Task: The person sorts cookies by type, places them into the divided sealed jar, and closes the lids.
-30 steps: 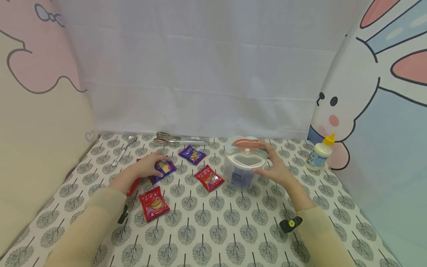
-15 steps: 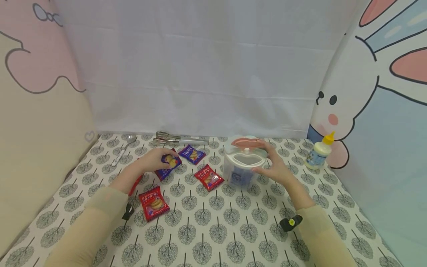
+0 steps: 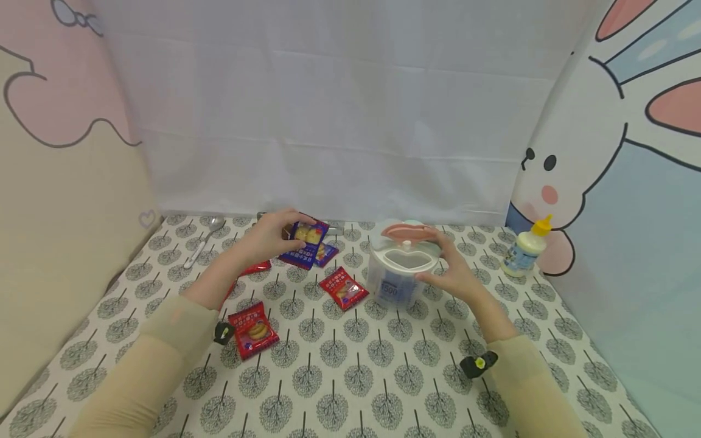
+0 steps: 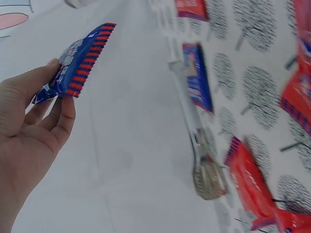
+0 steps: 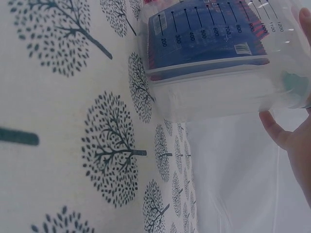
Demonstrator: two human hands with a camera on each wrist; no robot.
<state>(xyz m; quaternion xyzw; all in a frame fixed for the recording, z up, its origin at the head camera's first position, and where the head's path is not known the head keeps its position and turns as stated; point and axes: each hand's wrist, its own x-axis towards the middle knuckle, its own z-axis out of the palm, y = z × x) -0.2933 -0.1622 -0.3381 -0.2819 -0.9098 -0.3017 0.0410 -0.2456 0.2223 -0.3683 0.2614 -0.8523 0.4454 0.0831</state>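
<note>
With curled fingers and thumb of the left hand (image 3: 271, 237), pinches a blue snack packet (image 3: 311, 248) just left of and a little below the frame's centre, raised off the patterned cloth (image 3: 339, 377). With the right hand (image 3: 454, 274), grips a clear lidded container (image 3: 397, 291), right of centre, reaching by the raised pink flap (image 3: 406, 233) with the fingers and touching the near side with the thumb.

Looks only partly done, as a judgement. Already visible through the container wall, at the top of the right wrist view: an enclosed packet (image 5: 204, 36), also blue. Outside on the cloth: a loose blue packet (image 3: 328, 253), partly hidden behind the pinched one; a middle red packet (image 3: 344, 288), just beside the container; a lower-left red packet (image 3: 255, 330); more red packaging (image 3: 257, 267) by the left forearm, impossible to tell whether one piece or two.

Further around: metal tongs (image 4: 206, 177) at the back, a spoon (image 3: 205, 241) at left, a yellow-capped bottle (image 3: 523, 252) at far right, well apart. In the way, seemingly little: only the right hand and upright flap close beside the lid opening (image 3: 408, 260).
</note>
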